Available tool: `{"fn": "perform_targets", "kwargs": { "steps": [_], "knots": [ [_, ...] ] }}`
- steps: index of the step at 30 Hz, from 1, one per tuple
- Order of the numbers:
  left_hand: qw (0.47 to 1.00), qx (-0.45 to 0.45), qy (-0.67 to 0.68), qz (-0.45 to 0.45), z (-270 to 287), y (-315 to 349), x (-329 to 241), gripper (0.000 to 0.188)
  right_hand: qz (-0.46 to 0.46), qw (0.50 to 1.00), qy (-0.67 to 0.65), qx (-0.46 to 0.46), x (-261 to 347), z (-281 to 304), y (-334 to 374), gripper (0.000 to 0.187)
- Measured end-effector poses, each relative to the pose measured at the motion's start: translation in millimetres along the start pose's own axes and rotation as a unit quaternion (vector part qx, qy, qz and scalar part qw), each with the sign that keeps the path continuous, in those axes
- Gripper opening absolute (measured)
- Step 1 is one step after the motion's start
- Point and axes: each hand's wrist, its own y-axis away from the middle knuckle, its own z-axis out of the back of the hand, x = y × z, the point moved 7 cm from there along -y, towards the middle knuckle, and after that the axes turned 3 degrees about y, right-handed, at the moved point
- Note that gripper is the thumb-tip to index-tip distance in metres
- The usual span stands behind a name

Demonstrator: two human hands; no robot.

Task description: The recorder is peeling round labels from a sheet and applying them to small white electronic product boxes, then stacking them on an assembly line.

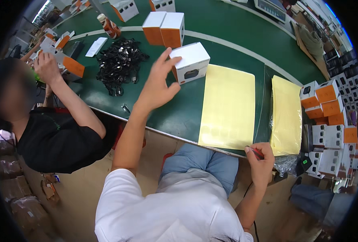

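Observation:
My left hand point(158, 84) is open, its fingers spread at the left side of a white and orange box point(195, 60). Its fingertips overlap the box's edge; whether they press on it I cannot tell. A dark device is pictured on the box's near face. At the table's front edge, my right hand point(261, 163) is closed on a small red and black tool point(258, 153), mostly hidden by the fingers. Beside that hand lies the lower right corner of a pale yellow sheet point(228, 107), which stretches up to the box.
Two similar boxes point(163, 30) stand behind. To the left are a pile of black cables point(118, 64), a bottle point(108, 26) and a white leaflet point(96, 47). Wrapped yellow sheets point(286, 115) lie right, near stacked boxes point(328, 103). A co-worker point(62, 133) sits at the left.

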Motion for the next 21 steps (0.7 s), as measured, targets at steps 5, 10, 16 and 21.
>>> {"fn": "perform_targets", "kwargs": {
  "steps": [5, 10, 16, 21],
  "knots": [
    [0.978, 0.114, 0.021, 0.171, -4.4, 19.4, -3.1, 0.069, 0.031, 0.999, -0.019, -0.015, -0.5, 2.6, 6.2, 0.018],
    [0.979, 0.087, -0.173, 0.065, 30.7, -22.0, 1.1, 0.070, 0.018, 1.000, -0.025, -0.003, -5.3, 6.6, 12.1, 0.018],
    [0.886, 0.218, -0.288, -0.292, -21.3, -65.4, -18.0, 0.077, 0.058, 0.998, -0.025, -0.001, 3.9, 7.7, 19.2, 0.018],
    [0.870, 0.346, -0.344, -0.077, -13.0, -58.7, -2.0, 0.063, 0.049, 0.998, -0.031, -0.023, -0.2, 15.0, 28.4, 0.018]
  ]
}}
